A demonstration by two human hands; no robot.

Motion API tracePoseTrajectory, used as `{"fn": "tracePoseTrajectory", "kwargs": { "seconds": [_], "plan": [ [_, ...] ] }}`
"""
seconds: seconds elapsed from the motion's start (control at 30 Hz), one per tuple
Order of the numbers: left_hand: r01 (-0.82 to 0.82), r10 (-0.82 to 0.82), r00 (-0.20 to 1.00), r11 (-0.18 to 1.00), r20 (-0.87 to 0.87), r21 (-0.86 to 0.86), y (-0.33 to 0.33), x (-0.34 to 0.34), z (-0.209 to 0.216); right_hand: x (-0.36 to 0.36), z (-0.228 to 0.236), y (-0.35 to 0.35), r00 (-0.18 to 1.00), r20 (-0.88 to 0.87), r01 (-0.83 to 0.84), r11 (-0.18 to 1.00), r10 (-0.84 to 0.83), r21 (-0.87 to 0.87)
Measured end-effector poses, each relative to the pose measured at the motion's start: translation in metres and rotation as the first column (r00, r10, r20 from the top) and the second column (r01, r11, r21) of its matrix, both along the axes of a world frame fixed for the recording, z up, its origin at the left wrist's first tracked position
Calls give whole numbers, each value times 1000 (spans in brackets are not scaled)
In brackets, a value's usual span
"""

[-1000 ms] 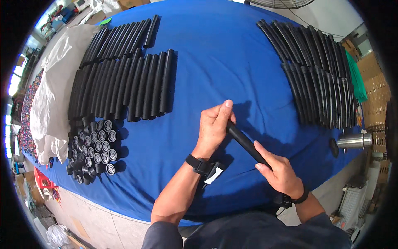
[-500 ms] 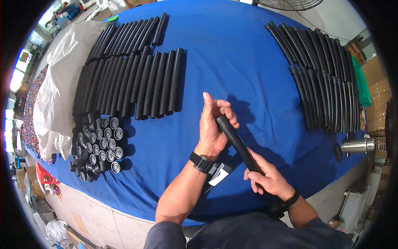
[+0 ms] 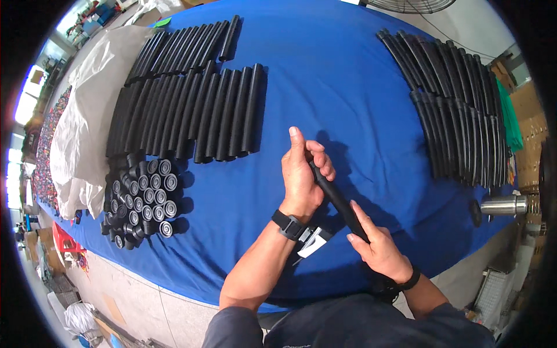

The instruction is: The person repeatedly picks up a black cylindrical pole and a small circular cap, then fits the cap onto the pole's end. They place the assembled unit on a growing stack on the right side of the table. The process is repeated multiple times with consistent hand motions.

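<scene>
Fingers of the right hand (image 3: 380,246) are closed around the lower end of a black tube (image 3: 339,200), index finger laid straight along it. The left hand (image 3: 301,174) wraps the tube's upper end, its fingers curled over the top and the thumb held out straight, pointing away from the person. The tube is lifted above the blue tablecloth (image 3: 348,75), near the table's close edge. Its long axis runs diagonally, from low on the person's right up toward the far left. A black watch sits on the left wrist, with a white tag (image 3: 313,243) just below it. Open cloth lies beyond the hands, down the table's middle. To the left stands a cluster of short black caps (image 3: 142,197), then rows of thick black tubes (image 3: 191,104). To the right lie rows of thin black tubes (image 3: 458,98), with a metal cylinder (image 3: 502,205) near that edge.
</scene>
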State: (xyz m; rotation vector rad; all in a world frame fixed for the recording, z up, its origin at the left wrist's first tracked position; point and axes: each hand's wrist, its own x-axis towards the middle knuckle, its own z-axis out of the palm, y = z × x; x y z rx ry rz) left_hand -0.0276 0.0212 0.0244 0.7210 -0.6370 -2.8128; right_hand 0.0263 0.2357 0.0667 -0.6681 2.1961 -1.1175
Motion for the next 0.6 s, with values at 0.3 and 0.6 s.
{"fn": "tracePoseTrajectory", "kwargs": {
  "seconds": [0.3,0.6],
  "plan": [
    [-57,55,998,997,32,56,3,-10,11,-4,4,5,973,-205,114,993,-109,13],
    [123,-103,985,981,-137,149,-1,0,-6,-10,14,8,713,696,230,967,-89,-112]
  ]
}}
